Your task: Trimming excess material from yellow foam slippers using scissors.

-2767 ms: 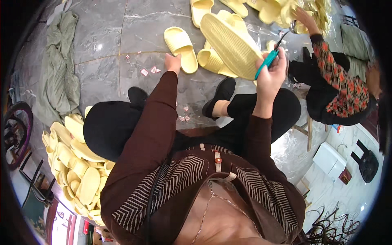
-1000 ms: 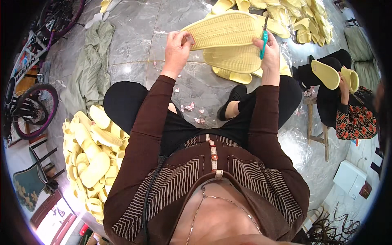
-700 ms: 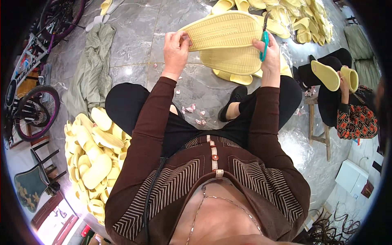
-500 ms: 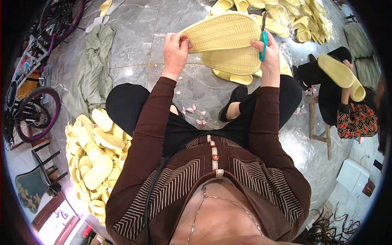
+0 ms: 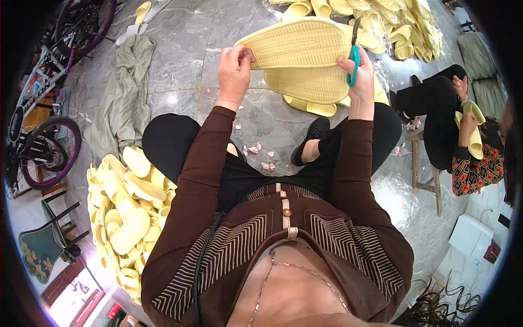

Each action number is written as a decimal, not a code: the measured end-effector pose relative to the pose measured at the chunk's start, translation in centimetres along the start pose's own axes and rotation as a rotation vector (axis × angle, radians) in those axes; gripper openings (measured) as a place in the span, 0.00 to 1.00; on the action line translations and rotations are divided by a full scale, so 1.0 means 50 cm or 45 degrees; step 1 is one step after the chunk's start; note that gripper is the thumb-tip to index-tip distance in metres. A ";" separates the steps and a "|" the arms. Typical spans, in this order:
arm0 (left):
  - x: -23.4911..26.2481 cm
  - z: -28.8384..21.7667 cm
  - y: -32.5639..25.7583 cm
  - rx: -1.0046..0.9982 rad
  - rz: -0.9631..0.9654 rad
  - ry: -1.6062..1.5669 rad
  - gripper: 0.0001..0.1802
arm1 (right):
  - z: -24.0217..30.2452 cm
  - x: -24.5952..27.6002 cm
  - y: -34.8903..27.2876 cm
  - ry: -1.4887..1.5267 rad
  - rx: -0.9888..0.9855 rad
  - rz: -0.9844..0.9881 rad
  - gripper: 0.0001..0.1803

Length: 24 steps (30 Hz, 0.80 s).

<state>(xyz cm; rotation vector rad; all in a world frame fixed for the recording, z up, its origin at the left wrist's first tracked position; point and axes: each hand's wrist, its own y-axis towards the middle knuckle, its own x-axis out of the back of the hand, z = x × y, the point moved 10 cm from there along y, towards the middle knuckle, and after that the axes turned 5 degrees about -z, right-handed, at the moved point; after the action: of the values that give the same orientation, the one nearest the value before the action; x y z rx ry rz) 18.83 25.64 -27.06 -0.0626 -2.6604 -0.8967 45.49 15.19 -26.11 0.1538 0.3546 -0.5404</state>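
Note:
A pair of yellow slippers is held up in front of me, ribbed soles showing. My left hand [image 5: 234, 76] pinches the left end of the upper slipper [image 5: 299, 44], where a small reddish patch shows by the fingertips. The lower slipper [image 5: 308, 84] hangs just beneath it, partly covered. At the other end, my right hand [image 5: 362, 82] grips the slipper with the thumb on the sole. Teal-handled scissors [image 5: 354, 68] stay in that same hand, their dark blades pointing away from me. How the two slippers meet at the right is hidden.
Yellow slippers are heaped [image 5: 131, 218] at my left and piled in clear plastic [image 5: 403, 27] at the far right. Pinkish scraps [image 5: 253, 148] litter the floor. A co-worker's hand [image 5: 467, 128] holds slippers beside a wooden stool [image 5: 427, 163]. A bicycle [image 5: 49, 152] and greenish cloth [image 5: 122, 92] lie left.
My hands keep their hold; the slippers have shifted very slightly. At the right, the co-worker's slippers have moved down and closer to that person's body, and one hand has come free.

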 end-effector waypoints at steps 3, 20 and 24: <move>0.004 -0.027 0.000 -0.054 -0.008 0.046 0.11 | 0.012 -0.002 -0.009 -0.004 0.011 -0.014 0.26; 0.007 -0.015 0.013 -0.003 0.007 -0.068 0.10 | 0.022 -0.019 -0.018 0.029 0.000 0.091 0.30; 0.013 -0.034 0.021 -0.181 -0.001 0.093 0.08 | 0.021 -0.015 -0.022 -0.017 -0.012 0.081 0.30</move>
<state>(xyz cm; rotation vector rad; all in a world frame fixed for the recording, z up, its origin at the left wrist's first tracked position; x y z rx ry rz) 18.85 25.41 -24.98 -0.0609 -2.5264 -1.0668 44.60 14.38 -24.90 0.1516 0.3386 -0.4765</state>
